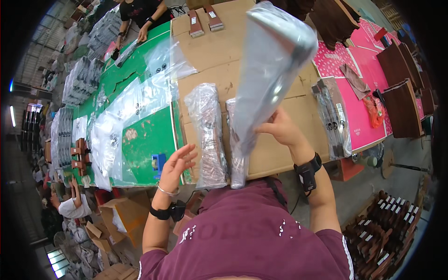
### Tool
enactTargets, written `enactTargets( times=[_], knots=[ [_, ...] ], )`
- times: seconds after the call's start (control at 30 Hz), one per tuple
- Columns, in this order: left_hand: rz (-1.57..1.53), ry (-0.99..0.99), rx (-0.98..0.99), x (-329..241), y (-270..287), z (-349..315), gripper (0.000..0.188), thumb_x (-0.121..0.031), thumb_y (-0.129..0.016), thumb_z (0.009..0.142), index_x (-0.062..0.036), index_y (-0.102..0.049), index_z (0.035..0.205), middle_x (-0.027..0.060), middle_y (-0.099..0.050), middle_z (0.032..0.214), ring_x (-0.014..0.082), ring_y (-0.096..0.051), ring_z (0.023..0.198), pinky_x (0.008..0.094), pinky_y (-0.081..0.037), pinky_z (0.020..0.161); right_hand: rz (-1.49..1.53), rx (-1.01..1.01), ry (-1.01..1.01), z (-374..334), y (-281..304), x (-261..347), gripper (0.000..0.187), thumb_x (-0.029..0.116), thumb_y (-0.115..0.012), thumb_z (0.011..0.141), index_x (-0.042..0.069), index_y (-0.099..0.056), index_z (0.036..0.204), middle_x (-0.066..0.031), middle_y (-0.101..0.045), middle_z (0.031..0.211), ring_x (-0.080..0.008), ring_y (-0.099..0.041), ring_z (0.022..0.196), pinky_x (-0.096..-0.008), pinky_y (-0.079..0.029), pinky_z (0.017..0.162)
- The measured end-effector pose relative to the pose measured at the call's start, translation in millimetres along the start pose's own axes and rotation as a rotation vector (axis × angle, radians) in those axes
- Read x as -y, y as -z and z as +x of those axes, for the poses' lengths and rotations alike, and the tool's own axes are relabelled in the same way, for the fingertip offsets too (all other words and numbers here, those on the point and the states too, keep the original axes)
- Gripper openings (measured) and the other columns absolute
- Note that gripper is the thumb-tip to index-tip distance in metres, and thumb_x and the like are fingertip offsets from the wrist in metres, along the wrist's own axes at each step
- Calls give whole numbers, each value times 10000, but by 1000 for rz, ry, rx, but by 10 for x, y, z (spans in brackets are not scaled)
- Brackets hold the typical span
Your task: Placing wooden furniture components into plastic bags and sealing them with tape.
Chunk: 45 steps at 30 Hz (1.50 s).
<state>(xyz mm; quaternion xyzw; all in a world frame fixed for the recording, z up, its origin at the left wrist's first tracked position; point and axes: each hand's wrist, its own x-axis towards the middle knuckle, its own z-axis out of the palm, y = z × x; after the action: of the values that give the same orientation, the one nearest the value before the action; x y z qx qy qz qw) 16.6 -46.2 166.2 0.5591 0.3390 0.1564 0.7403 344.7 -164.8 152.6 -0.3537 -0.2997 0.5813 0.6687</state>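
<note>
My right hand (280, 128) grips the lower part of a long package in clear plastic (275, 60), raised and tilted over the cardboard-covered table. Its contents look grey and are blurred by the film; its broad end points away from me. My left hand (179, 161) is held with fingers apart and nothing in it, at the table's near edge. Just right of it lies a plastic-wrapped bundle (210, 140) of brown pieces. A narrower wrapped bundle (239, 168) lies beside that one, partly covered by the raised package.
Flat clear plastic bags (140, 100) spread over the green tabletop (144, 161), with a blue tape dispenser (159, 164) near its front. Wrapped bundles (332, 119) lie on the right, by a pink sheet (357, 114). Another person (142, 18) handles a wrapped piece at the far left.
</note>
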Motion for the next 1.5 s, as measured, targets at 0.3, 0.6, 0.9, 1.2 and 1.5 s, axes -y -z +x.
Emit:
enactTargets(
  times=[0.3, 0.6, 0.9, 1.2, 1.5],
  knots=[
    [-465, 115, 183, -516, -33, -129, 941, -529, -620, 809, -37, -163, 1468, 215, -386, 1407, 302, -430, 1267, 422, -360, 1057, -1216, 458, 510, 483, -673, 99, 613, -134, -553, 659, 155, -587, 1199, -52, -548, 1185, -230, -459, 1215, -509, -195, 1123],
    [89, -55, -34, 292, -185, -231, 1046, -130, -771, 709, 30, -69, 1468, 161, -322, 1431, 228, -336, 1311, 338, -263, 1088, -1381, 41, 658, 592, -796, -498, 439, -1, -547, 778, 142, -577, 1192, -92, -469, 1322, -321, -347, 1313, -493, -244, 1108],
    [340, -55, -90, 633, -345, 130, 829, -114, -698, 768, 34, -225, 1432, 163, -374, 1380, 245, -386, 1264, 352, -301, 1065, -547, -255, -64, 248, -672, -1873, 799, 441, -494, 926, -118, -172, 1398, -343, -221, 1430, -422, -201, 1370, -428, -169, 1130],
    [904, -161, -273, 578, -501, 239, 1041, -152, -746, 684, 13, -76, 1463, 264, -210, 1474, 374, -244, 1363, 390, -218, 1118, -648, -226, -89, 287, -746, -1766, 817, 385, -551, 896, -148, -168, 1383, -357, -219, 1427, -418, -235, 1361, -402, -193, 1128],
    [708, -108, -267, 555, -503, 194, 1029, -145, -739, 686, 37, -82, 1457, 240, -207, 1488, 337, -239, 1377, 366, -209, 1124, -1422, -924, 249, -297, 1791, 27, 635, 81, -698, 731, -26, -421, 1292, -224, -452, 1314, -372, -414, 1230, -413, -351, 1030]
  ],
)
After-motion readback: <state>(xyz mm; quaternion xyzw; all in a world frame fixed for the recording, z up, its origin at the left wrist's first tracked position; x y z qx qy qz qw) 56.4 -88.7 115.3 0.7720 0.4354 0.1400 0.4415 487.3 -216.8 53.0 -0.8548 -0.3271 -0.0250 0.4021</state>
